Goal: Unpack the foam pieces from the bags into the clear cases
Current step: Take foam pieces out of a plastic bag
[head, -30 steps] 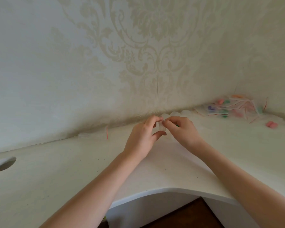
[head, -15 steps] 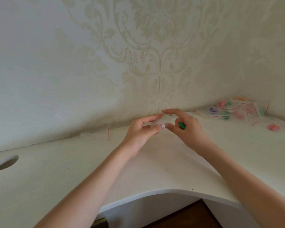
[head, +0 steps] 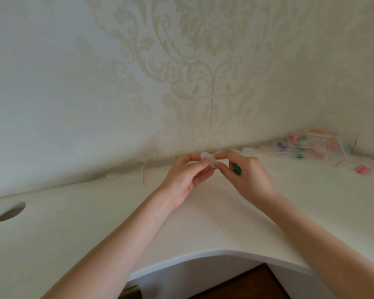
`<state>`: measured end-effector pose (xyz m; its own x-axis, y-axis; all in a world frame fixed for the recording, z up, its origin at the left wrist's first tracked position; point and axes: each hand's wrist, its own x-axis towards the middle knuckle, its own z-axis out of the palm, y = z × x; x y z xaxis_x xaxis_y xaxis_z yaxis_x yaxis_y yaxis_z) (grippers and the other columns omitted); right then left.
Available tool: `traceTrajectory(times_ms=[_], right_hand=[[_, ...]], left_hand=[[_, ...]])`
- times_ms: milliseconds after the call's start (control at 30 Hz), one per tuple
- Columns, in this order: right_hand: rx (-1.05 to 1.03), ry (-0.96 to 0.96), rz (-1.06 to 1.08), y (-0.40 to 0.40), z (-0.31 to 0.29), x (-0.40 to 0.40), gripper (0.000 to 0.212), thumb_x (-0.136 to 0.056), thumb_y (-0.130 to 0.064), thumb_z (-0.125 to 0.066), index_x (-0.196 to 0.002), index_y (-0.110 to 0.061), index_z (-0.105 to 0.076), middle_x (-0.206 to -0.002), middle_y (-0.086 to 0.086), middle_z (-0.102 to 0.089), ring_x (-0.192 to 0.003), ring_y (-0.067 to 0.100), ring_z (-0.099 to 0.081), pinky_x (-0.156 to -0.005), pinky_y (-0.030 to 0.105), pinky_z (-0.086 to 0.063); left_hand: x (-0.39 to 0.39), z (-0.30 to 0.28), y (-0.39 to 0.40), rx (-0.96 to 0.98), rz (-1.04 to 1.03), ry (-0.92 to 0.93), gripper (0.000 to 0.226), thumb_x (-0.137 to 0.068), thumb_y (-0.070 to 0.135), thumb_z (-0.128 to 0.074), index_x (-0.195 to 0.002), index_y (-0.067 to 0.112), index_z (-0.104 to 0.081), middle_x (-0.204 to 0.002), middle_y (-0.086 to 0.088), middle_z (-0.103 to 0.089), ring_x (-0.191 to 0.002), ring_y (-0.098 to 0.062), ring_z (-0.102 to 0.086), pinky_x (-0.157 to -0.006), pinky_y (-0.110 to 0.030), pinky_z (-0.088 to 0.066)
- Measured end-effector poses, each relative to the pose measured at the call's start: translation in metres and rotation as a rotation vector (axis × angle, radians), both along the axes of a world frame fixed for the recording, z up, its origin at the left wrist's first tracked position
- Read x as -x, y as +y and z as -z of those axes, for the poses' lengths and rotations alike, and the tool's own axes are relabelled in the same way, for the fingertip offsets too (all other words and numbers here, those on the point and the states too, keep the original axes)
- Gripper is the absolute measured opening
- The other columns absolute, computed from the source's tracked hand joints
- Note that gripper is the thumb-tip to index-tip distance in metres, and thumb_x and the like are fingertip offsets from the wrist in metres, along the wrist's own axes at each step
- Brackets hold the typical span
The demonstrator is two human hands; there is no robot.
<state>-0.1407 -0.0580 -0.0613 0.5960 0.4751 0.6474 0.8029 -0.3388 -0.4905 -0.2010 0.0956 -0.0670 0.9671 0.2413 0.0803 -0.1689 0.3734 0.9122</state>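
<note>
Both hands meet above the white corner desk [head: 181, 225]. My left hand [head: 185, 178] pinches a small clear case [head: 207, 159] between thumb and fingers. My right hand [head: 246, 175] pinches the same case from the right with thumb and forefinger, and a green foam piece [head: 237, 168] is tucked under its curled fingers. A pile of clear bags with coloured foam pieces [head: 309, 145] lies at the back right by the wall. A pink foam pair [head: 363, 169] sits loose on the desk to the right of it.
An empty clear bag with a red strip [head: 138, 174] lies by the wall at the left of my hands. A round cable hole [head: 10, 212] is at the desk's far left. More clear cases [head: 249, 151] sit behind my right hand. The desk's curved front edge is below.
My hands have risen slightly from the desk. The clear case now shows between both hands' fingertips, and the green foam piece has come into sight in my right hand.
</note>
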Motion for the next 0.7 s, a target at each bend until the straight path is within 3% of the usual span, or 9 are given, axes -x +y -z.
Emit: traceTrajectory(times_ms=[100, 367, 567, 633, 700], right_hand=[[0.041, -0.033, 0.041, -0.0001, 0.002, -0.0022, 0.023, -0.089, -0.044, -0.055, -0.102, -0.031, -0.07, -0.047, -0.007, -0.033, -0.05, 0.01, -0.04, -0.049, 0.026, -0.027], [0.052, -0.04, 0.102, 0.0031, 0.0056, -0.0012, 0.027, -0.088, -0.055, -0.05, -0.098, -0.037, -0.068, -0.047, -0.006, -0.033, -0.049, 0.011, -0.041, -0.048, 0.023, -0.026], [0.046, -0.012, 0.078, 0.0034, 0.0082, -0.0027, 0.028, -0.088, -0.054, -0.049, -0.099, -0.036, -0.067, -0.048, -0.006, -0.036, -0.05, 0.01, -0.042, -0.047, 0.024, -0.027], [0.055, -0.022, 0.094, 0.0043, 0.0086, -0.003, 0.024, -0.09, -0.046, -0.052, -0.102, -0.032, -0.068, -0.048, -0.007, -0.037, -0.048, 0.011, -0.042, -0.047, 0.026, -0.031], [0.03, -0.011, 0.124, 0.0026, 0.0081, -0.0082, 0.019, -0.093, -0.032, -0.055, -0.103, -0.025, -0.07, -0.054, -0.005, -0.051, -0.05, 0.011, -0.046, -0.052, 0.032, -0.041]], left_hand=[[-0.001, -0.0007, 0.0013, -0.006, 0.026, 0.005, 0.027, -0.083, 0.012, -0.067, -0.105, 0.0, -0.058, -0.101, -0.015, -0.069, -0.093, -0.022, -0.068, -0.078, -0.024, -0.055], [-0.0007, -0.0033, 0.0015, -0.021, 0.096, 0.025, 0.032, -0.09, 0.014, -0.06, -0.115, -0.006, -0.057, -0.1, -0.011, -0.067, -0.093, -0.017, -0.067, -0.072, -0.019, -0.053], [0.0009, -0.0052, 0.0003, -0.062, 0.093, 0.044, 0.017, -0.091, 0.014, -0.059, -0.102, 0.002, -0.064, -0.097, -0.007, -0.068, -0.089, -0.014, -0.067, -0.075, -0.019, -0.054], [0.0014, -0.0049, 0.0004, -0.069, 0.081, 0.052, 0.012, -0.09, 0.011, -0.06, -0.097, 0.004, -0.065, -0.095, -0.008, -0.069, -0.088, -0.015, -0.067, -0.074, -0.019, -0.054], [0.0022, -0.0048, -0.0005, -0.07, 0.06, 0.068, 0.012, -0.087, 0.005, -0.061, -0.099, 0.003, -0.064, -0.098, -0.014, -0.068, -0.086, -0.017, -0.066, -0.072, -0.02, -0.053]])
